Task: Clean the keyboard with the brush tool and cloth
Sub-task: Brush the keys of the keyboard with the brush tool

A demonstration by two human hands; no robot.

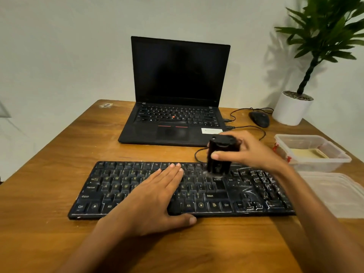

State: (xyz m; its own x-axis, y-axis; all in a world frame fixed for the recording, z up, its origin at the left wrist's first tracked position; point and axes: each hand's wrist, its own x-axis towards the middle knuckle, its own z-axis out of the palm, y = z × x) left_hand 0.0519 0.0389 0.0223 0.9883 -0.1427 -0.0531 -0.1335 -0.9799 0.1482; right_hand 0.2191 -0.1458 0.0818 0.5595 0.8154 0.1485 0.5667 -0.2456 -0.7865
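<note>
A black keyboard (226, 196) lies across the wooden table (59, 154), its right half streaked with white dust. My left hand (155, 198) rests flat on the middle keys, fingers together, thumb over the front edge. My right hand (250, 152) grips a black block-shaped brush tool (220, 152), held upright with its bristle end touching the upper keys right of centre. The brush is slightly blurred. A folded pale cloth (309, 153) lies inside a clear plastic box.
An open black laptop (177, 91) stands behind the keyboard, cables running from its right side. A black mouse (259, 118) and a potted plant (293, 109) sit at the back right. The clear box (315, 164) and its lid (338, 196) lie at the right edge.
</note>
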